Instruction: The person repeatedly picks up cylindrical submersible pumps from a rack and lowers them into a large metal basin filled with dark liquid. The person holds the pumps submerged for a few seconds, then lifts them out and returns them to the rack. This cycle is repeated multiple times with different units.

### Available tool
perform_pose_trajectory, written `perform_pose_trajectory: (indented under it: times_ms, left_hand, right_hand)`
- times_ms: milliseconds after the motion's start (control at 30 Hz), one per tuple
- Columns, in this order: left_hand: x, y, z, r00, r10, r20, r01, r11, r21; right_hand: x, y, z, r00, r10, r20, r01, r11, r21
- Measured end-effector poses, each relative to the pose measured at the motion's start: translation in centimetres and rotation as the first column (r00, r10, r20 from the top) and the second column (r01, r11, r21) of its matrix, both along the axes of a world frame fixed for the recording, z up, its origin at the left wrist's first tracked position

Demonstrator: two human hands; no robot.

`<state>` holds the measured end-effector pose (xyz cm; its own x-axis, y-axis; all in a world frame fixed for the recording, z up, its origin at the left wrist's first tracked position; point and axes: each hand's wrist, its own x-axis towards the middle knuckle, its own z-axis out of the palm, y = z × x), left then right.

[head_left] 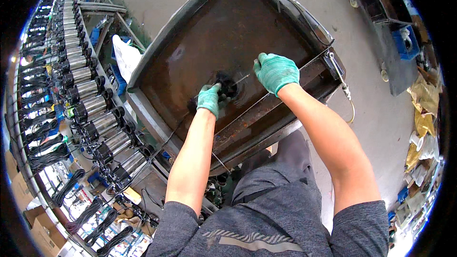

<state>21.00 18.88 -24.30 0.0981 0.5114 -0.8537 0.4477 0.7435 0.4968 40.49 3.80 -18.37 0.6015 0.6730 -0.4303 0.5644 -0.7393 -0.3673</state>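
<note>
My left hand [208,101], in a green knit glove, is closed on a black part [227,84] at the surface of the brown water in a large metal tank [162,28]. Most of the part is dark and partly under water, so its kind is unclear. Small ripples ring it, and a thin light rod [242,79] slants up from it. My right hand [277,72], gloved the same way, hovers over the water to the right of the rod, fingers curled together. Whatever its fingertips may pinch is hidden. A dark cable [177,127] runs from beside my left hand over the tank's edge.
At left, a long curved rack carries steel cylinders [88,89] with black ends and coiled black cables [50,154]. A hook with a hose [346,88] hangs at the tank's right rim. A wheeled cart [385,24] and a blue bin [405,43] stand far right.
</note>
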Motion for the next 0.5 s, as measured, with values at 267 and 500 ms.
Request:
perform_pose_trajectory:
  times_ms: [267,500]
  left_hand:
    - [-3.1,-0.4,1.1,0.998,-0.050,0.030,0.050,0.998,0.026]
    - [-4.3,-0.9,2.5,0.998,-0.046,0.037,0.045,0.998,0.044]
  right_hand:
    - [0.0,-0.3,-0.5,1.000,-0.006,0.013,0.005,0.998,0.056]
    - [0.2,-0.2,0.0,0.999,0.007,-0.032,-0.005,0.999,0.049]
